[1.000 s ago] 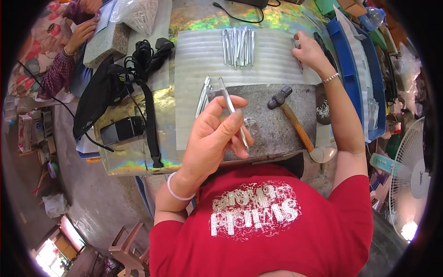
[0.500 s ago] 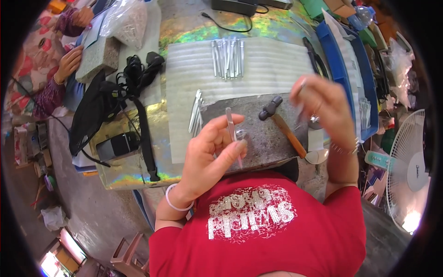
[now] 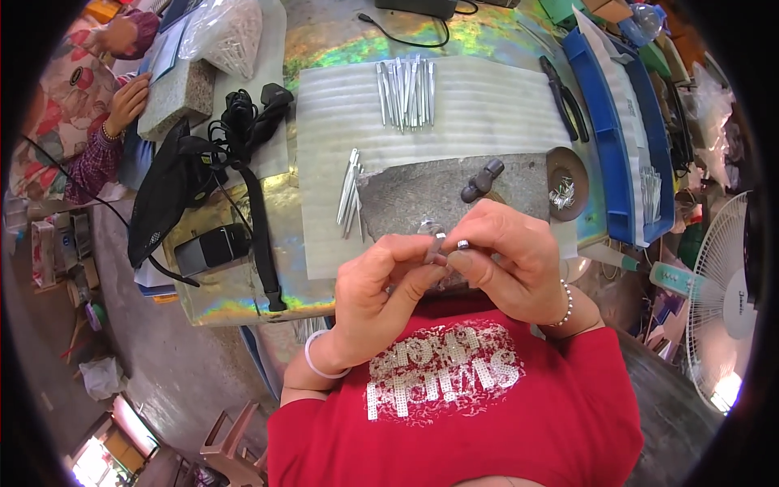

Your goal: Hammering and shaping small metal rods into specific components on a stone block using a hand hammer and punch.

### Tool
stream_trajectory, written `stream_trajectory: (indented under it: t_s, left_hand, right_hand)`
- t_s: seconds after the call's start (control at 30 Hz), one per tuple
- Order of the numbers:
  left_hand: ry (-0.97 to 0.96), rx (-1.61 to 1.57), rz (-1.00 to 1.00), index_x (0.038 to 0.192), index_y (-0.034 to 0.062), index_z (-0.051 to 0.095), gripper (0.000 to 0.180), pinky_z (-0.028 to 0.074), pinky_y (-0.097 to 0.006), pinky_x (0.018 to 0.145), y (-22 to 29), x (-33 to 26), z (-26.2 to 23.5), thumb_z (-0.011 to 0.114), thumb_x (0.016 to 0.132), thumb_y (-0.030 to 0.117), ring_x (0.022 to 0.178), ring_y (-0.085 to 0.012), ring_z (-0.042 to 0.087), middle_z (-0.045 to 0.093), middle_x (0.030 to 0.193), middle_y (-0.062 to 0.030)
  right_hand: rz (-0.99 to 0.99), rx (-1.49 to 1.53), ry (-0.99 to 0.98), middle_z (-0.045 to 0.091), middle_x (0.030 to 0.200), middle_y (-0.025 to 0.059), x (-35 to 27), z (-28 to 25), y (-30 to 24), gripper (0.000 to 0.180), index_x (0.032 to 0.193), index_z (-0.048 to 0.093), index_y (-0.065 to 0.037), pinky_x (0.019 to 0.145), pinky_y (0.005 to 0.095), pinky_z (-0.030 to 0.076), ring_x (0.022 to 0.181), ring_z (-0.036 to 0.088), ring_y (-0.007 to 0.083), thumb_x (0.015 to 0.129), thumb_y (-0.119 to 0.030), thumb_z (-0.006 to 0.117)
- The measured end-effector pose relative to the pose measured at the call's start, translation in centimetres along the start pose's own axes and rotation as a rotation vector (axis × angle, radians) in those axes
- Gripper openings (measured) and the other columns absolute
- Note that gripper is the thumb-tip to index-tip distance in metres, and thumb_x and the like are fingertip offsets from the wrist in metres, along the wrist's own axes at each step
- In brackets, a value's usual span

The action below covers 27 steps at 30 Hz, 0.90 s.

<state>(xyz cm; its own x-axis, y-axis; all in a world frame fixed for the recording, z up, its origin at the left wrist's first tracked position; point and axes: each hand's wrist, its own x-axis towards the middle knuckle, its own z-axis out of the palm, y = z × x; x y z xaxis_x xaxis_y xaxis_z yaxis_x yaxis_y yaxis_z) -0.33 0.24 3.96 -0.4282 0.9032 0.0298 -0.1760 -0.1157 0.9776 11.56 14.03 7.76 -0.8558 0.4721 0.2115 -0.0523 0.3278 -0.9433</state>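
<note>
My left hand (image 3: 381,280) is closed, its thumb and forefinger pinching a slim silver metal strip (image 3: 439,241) whose lower part is hidden. Close beside it, my right hand (image 3: 511,256) is closed in a pinch. A tiny dark, silvery piece (image 3: 462,244) shows between its thumb and forefinger; its kind is too small to tell. Both hands are over the near edge of a grey stone block (image 3: 414,178). On the block lies a hammer (image 3: 482,180), its handle mostly hidden by my right hand. A round brown dish (image 3: 578,174) holding small silver pins (image 3: 561,195) sits right of the block.
Silver metal strips (image 3: 406,93) lie in a row on white foam sheet (image 3: 333,105), with several more (image 3: 350,191) left of the block. Pliers (image 3: 564,97) and a blue tray (image 3: 600,138) are right. A black strap bag (image 3: 174,187) and phone (image 3: 213,250) lie left, near another person's hand (image 3: 128,101).
My right hand has come from beside the dish to meet my left hand. The strip in my left hand has tipped from upright. The other person's upper hand has shifted.
</note>
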Motion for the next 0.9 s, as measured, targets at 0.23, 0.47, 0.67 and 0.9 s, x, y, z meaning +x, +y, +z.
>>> stream_trajectory:
  t_s: [0.23, 0.47, 0.67, 0.9]
  left_hand:
    - [-0.056, 0.009, 0.027, 0.098, -0.0029, 0.057, 0.014, 0.051, -0.022, 0.062, 0.4, -0.1, 0.5, 0.062, 0.085, -0.003, 0.071, -0.0095, 0.063, 0.065, 0.082, -0.0081]
    - [-0.101, 0.19, 0.085, 0.093, 0.0, 0.057, 0.012, 0.048, -0.023, 0.054, 0.2, 0.0, 0.6, 0.065, 0.084, 0.0, 0.061, -0.0103, 0.062, 0.063, 0.069, -0.0086]
    - [-0.148, 0.218, -0.025, 0.085, 0.0005, 0.056, 0.011, 0.043, -0.025, 0.046, 0.4, 0.5, 0.8, 0.066, 0.085, 0.006, 0.051, -0.0085, 0.056, 0.059, 0.058, -0.0073]
    - [-0.311, -0.179, -0.567, 0.084, -0.0024, 0.054, 0.017, 0.048, -0.019, 0.045, 2.4, 3.0, -0.4, 0.06, 0.091, 0.012, 0.053, -0.0102, 0.062, 0.063, 0.064, -0.0068]
  right_hand:
    - [-0.085, -0.043, -0.001, 0.062, 0.077, 0.0096, -0.5, 0.0, -0.2, 0.016, 0.093, 0.061, 0.002, 0.053, 0.0223, 0.042, 0.062, 0.057, 0.0126, 0.079, 0.002, 0.067]
    - [-0.029, -0.06, -0.03, 0.061, 0.071, 0.0074, -1.1, -0.2, -0.3, 0.015, 0.091, 0.061, 0.002, 0.048, 0.0216, 0.04, 0.056, 0.055, 0.0104, 0.078, 0.001, 0.068]
    - [0.423, 0.355, 0.005, 0.057, 0.063, -0.0006, -0.5, 0.0, -0.1, 0.014, 0.075, 0.053, -0.001, 0.043, 0.0179, 0.038, 0.056, 0.053, 0.0011, 0.084, -0.002, 0.064]
    - [0.666, 0.701, 0.083, 0.051, 0.055, -0.0029, 0.5, 0.5, 2.2, 0.019, 0.072, 0.054, -0.007, 0.033, 0.0167, 0.024, 0.037, 0.038, 0.0009, 0.087, -0.015, 0.063]
